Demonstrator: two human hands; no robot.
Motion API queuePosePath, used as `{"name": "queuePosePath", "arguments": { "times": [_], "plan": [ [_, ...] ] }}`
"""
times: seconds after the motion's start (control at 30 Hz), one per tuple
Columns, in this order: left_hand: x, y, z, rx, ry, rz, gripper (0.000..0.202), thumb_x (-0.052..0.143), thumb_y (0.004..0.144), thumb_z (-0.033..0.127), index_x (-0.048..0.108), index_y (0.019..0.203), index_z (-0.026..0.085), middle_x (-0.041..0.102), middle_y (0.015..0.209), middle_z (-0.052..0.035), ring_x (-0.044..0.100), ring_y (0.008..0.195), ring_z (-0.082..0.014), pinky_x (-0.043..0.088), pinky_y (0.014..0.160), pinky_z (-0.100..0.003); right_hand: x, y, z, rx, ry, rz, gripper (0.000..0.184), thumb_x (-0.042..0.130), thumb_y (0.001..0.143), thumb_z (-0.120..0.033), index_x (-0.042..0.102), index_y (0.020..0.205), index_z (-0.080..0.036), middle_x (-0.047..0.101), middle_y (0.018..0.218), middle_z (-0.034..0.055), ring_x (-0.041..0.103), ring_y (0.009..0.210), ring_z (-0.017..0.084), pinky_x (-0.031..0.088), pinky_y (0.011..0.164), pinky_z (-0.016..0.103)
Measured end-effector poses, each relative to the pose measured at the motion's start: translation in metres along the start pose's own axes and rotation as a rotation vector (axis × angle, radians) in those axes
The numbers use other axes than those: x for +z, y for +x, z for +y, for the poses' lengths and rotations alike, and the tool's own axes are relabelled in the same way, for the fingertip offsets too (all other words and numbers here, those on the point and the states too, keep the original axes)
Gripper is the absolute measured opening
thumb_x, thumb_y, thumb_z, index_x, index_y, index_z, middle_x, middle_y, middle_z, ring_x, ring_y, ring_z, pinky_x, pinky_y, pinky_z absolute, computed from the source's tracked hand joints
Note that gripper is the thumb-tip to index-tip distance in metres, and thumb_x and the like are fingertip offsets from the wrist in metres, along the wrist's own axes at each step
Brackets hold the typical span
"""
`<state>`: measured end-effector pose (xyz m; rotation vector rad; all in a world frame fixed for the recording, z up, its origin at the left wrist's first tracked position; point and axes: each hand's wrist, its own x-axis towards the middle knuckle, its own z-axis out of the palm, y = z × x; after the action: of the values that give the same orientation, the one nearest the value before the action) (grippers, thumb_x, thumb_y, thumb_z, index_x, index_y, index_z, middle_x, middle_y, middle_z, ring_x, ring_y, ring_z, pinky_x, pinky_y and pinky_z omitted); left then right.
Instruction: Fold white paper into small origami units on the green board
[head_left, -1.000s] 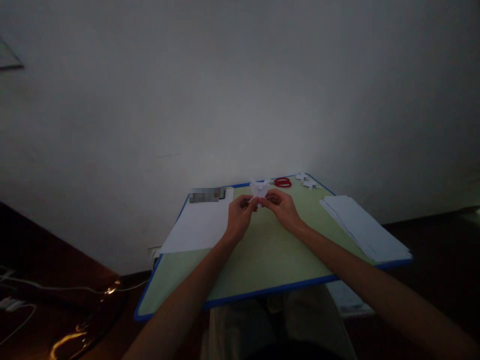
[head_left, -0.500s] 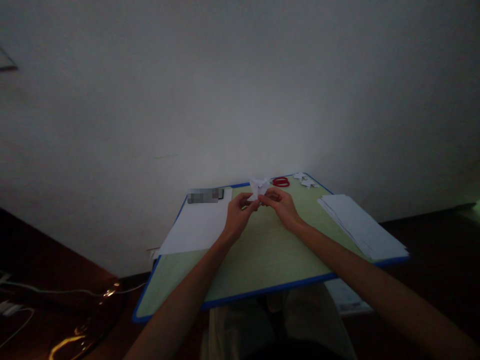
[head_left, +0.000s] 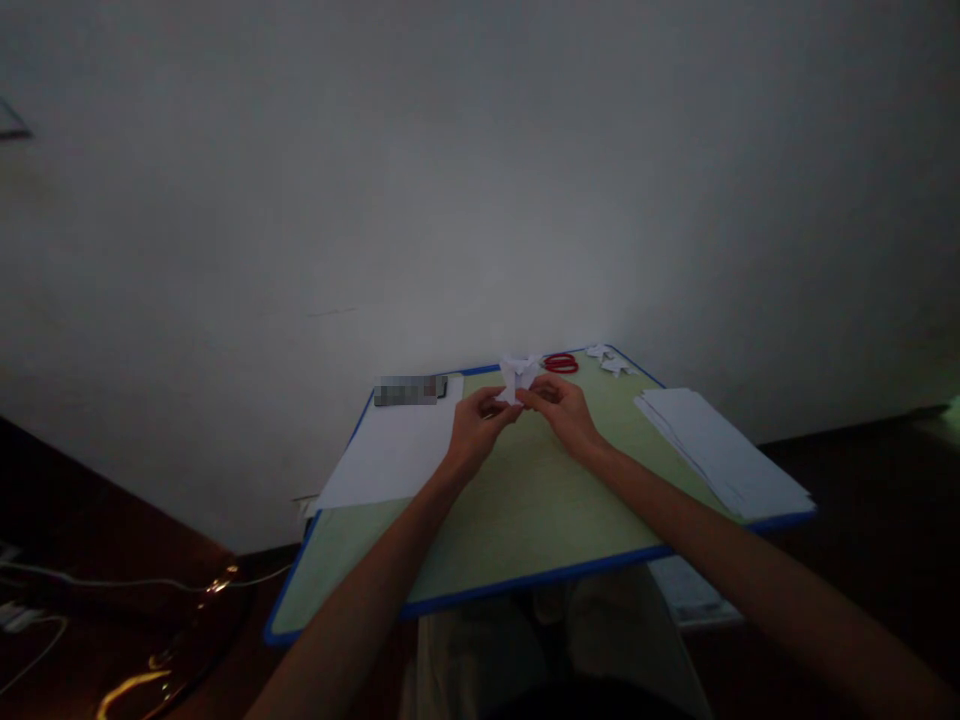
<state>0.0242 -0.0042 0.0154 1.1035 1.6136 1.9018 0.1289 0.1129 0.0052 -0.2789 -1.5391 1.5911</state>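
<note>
Pinched between the closed fingertips of the left hand (head_left: 474,432) and the right hand (head_left: 564,410): a small folded paper shape (head_left: 517,375), held just above the far end of the green tabletop (head_left: 525,520), near the red scissors (head_left: 561,363). Probably best: grip close to the crease, press evenly with both thumbs, pull gently, spare the thin flaps.

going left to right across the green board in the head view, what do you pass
white sheet → left hand → folded paper → right hand → stack of paper
</note>
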Motion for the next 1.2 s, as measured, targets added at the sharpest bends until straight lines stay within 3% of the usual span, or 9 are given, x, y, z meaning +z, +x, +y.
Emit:
{"name": "queuePosePath", "arguments": {
  "times": [0.17,0.3,0.5,0.77,1.2],
  "plan": [
    [-0.002,0.002,0.000,-0.020,-0.019,-0.006,0.047,0.089,0.062,0.027,0.070,0.103,0.013,0.075,0.073,-0.0037,0.068,0.068,-0.0173,0.052,0.070,-0.031,0.001,-0.001,0.002,-0.011,-0.006,-0.013,0.037,0.087,0.065,-0.049,0.066,0.078,-0.022,0.071,0.076,0.0026,0.067,0.073,0.020,0.053,0.072,0.034],
    [-0.003,0.003,-0.001,-0.011,-0.071,-0.033,0.050,0.090,0.062,0.028,0.070,0.106,0.014,0.075,0.075,-0.0033,0.069,0.071,-0.0172,0.053,0.075,-0.033,0.000,-0.001,0.001,-0.027,0.004,-0.020,0.035,0.085,0.068,-0.049,0.068,0.081,-0.021,0.072,0.078,0.0028,0.067,0.074,0.019,0.053,0.074,0.034],
    [0.000,0.000,0.000,-0.035,-0.140,-0.065,0.048,0.081,0.072,0.032,0.071,0.114,0.013,0.077,0.080,-0.0057,0.070,0.073,-0.0183,0.057,0.081,-0.039,-0.003,0.001,-0.001,-0.044,-0.031,-0.007,0.035,0.083,0.070,-0.050,0.067,0.080,-0.021,0.070,0.075,0.0018,0.066,0.070,0.019,0.052,0.070,0.033],
    [0.000,0.000,-0.006,0.008,-0.010,-0.052,0.051,0.079,0.069,0.024,0.066,0.117,0.014,0.074,0.075,-0.0025,0.066,0.070,-0.0168,0.053,0.073,-0.033,0.000,0.001,0.002,-0.073,-0.089,-0.012,0.038,0.081,0.072,-0.054,0.062,0.079,-0.022,0.068,0.072,0.0014,0.065,0.068,0.019,0.051,0.066,0.032],
    [0.000,0.002,-0.008,0.003,0.041,0.025,0.047,0.078,0.063,0.021,0.068,0.108,0.015,0.064,0.066,0.0046,0.059,0.063,-0.0129,0.044,0.065,-0.027,0.002,0.000,0.008,-0.087,-0.085,-0.060,0.034,0.082,0.073,-0.048,0.062,0.081,-0.021,0.068,0.075,0.0013,0.065,0.069,0.018,0.052,0.069,0.032]
  ]
}}
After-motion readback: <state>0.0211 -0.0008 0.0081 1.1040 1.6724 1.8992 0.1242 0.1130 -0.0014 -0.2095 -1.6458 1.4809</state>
